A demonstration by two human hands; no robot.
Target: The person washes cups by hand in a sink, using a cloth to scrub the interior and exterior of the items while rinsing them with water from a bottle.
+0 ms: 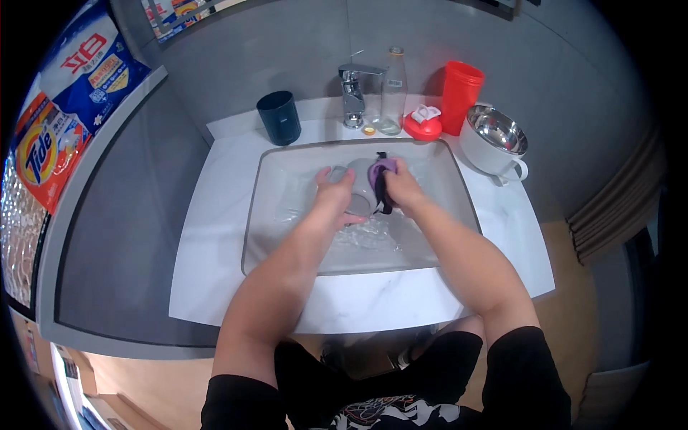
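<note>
Both my hands are down in a rectangular white sink (287, 236) holding water. My left hand (335, 195) grips a grey rounded object (360, 188), likely a lid or cup, partly under water. My right hand (401, 185) presses a purple cloth or sponge (381, 169) with a black strap against that grey object. The grey object's lower part is hidden by my hands and the ripples.
Behind the sink stand a chrome tap (353, 89), a dark blue cup (279, 118), a clear glass bottle (393, 89), a red shaker cup (460, 86) with its red lid (423, 125), and a white steel-lined bowl (494, 140). Detergent bags (68, 93) sit on the left shelf.
</note>
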